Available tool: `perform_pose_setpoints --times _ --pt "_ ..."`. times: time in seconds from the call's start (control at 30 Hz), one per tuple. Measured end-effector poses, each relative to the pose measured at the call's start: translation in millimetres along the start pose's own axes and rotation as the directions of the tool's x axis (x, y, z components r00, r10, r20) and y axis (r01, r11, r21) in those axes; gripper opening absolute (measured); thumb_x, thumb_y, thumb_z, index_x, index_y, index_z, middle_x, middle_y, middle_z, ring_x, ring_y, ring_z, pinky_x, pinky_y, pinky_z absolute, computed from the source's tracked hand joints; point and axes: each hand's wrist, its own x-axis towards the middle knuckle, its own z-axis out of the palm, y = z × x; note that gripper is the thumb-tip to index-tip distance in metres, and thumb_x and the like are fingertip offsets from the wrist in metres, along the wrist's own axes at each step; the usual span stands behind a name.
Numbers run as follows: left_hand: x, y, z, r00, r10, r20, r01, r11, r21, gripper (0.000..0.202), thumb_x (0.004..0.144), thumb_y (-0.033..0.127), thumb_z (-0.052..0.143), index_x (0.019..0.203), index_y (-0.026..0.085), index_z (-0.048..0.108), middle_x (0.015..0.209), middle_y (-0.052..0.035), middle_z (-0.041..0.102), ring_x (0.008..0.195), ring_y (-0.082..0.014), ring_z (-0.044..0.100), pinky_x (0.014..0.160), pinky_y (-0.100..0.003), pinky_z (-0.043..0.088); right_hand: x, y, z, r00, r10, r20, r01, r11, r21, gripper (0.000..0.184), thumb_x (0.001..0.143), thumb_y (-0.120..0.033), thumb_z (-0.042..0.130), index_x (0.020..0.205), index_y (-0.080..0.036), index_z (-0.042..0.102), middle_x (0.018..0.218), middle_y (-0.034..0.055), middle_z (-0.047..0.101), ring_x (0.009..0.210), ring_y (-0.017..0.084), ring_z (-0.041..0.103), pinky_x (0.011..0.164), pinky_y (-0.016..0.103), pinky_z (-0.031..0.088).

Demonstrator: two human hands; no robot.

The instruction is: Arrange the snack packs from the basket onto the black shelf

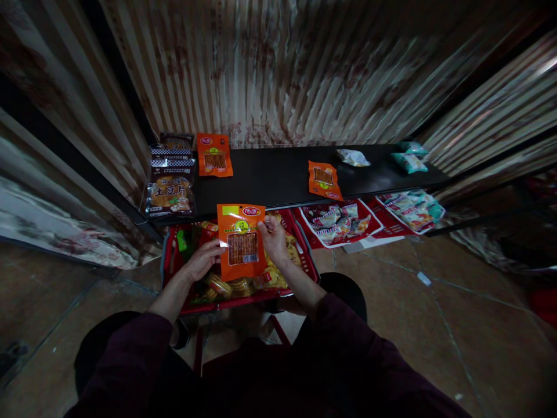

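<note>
Orange packet, long axis away from me: my right fingers pinch its right edge, left fingers touch opposite, can't tell how closed.

The held packet hides part of the basket; the packet's smallest print is illegible. A red thing is cut off at the right edge, unidentifiable.

Striped curtain; wht scrap on tiled flr.
</note>
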Motion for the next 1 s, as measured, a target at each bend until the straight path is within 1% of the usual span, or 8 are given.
perform_pose_setpoints --times 0.1,0.17,0.23,0.37,0.53,0.67,0.8,1.0 --pt "1.6 -0.4 3.0 0.996 -0.009 -0.089 0.006 0.999 -0.035 0.042 0.06 0.038 0.08 0.093 0.014 0.069 0.093 -0.0079 0.072 0.086 -0.0212 0.065 0.073 -0.03 0.049 0.5 -0.9 1.6 1.0 0.018 0.016 -0.018 1.0 0.02 0.021 0.077 -0.042 0.058 0.078 -0.022 0.053 0.077 0.0005 0.062 0.072 0.016 0.057 0.072 0.03 0.047" --pt "3.7 -1.7 4.1 0.989 0.006 -0.15 -0.017 0.997 -0.073 0.044 0.06 0.04 0.08 0.094 0.014 0.07 0.095 -0.0077 0.072 0.091 -0.0215 0.065 0.08 -0.031 0.049 0.2 -1.2 2.8 0.998 0.049 0.033 -0.05 0.997 0.052 0.021 0.076 -0.042 0.058 0.079 -0.021 0.055 0.077 0.0005 0.063 0.073 0.016 0.057 0.072 0.03 0.048" --pt "5.8 -3.2 4.5 0.982 0.025 -0.189 -0.046 0.994 -0.104 0.044 0.06 0.041 0.08 0.095 0.015 0.07 0.097 -0.0074 0.072 0.094 -0.0216 0.065 0.086 -0.032 0.047 -0.3 -1.1 3.6 0.995 0.084 0.045 -0.087 0.992 0.089 0.022 0.075 -0.042 0.058 0.08 -0.021 0.056 0.077 0.0007 0.064 0.073 0.016 0.058 0.072 0.03 0.048" --pt "7.9 -4.7 4.3 0.98 0.033 -0.196 -0.057 0.991 -0.118 0.044 0.064 0.04 0.078 0.1 0.016 0.07 0.102 -0.0076 0.072 0.099 -0.0224 0.064 0.094 -0.035 0.045 -1.3 -0.5 4.1 0.99 0.135 0.042 -0.139 0.981 0.137 0.022 0.075 -0.041 0.059 0.082 -0.02 0.059 0.078 0.0006 0.065 0.073 0.016 0.059 0.074 0.03 0.048" --pt "6.0 -3.0 7.2 0.984 0.06 -0.169 -0.082 0.989 -0.125 0.046 0.064 0.038 0.078 0.105 0.019 0.068 0.109 -0.0065 0.07 0.105 -0.0221 0.062 0.099 -0.035 0.042 -4.2 -2.8 3.6 0.98 0.197 0.035 -0.2 0.952 0.23 0.026 0.072 -0.044 0.063 0.082 -0.02 0.06 0.079 -0.0005 0.065 0.074 0.015 0.059 0.074 0.029 0.048" --pt "4.1 1.9 13.0 0.98 0.071 -0.187 -0.102 0.982 -0.159 0.047 0.062 0.036 0.08 0.103 0.017 0.068 0.108 -0.0065 0.07 0.107 -0.0226 0.061 0.1 -0.034 0.041 -10.5 -8.2 2.4 0.962 0.272 0.033 -0.269 0.914 0.303 0.029 0.069 -0.045 0.067 0.083 -0.02 0.063 0.082 -0.0005 0.066 0.075 0.015 0.059 0.073 0.028 0.049" --pt "2.9 8.0 16.5 0.972 0.06 -0.229 -0.108 0.973 -0.206 0.043 0.062 0.031 0.08 0.1 0.017 0.068 0.104 -0.0056 0.071 0.106 -0.0226 0.062 0.098 -0.035 0.044 -18.3 -9.3 0.2 0.946 0.313 0.081 -0.322 0.898 0.301 0.028 0.068 -0.042 0.069 0.086 -0.02 0.066 0.084 0.0009 0.068 0.074 0.016 0.061 0.068 0.028 0.05" --pt "3.9 11.5 13.8 0.97 0.074 -0.233 -0.126 0.969 -0.214 0.04 0.066 0.03 0.077 0.103 0.018 0.065 0.105 -0.005 0.071 0.104 -0.0223 0.063 0.096 -0.036 0.047 -27.4 -2.8 -5.4 0.939 0.293 0.18 -0.336 0.894 0.296 0.03 0.068 -0.041 0.07 0.09 -0.021 0.066 0.086 0.0013 0.069 0.075 0.016 0.062 0.072 0.031 0.051"
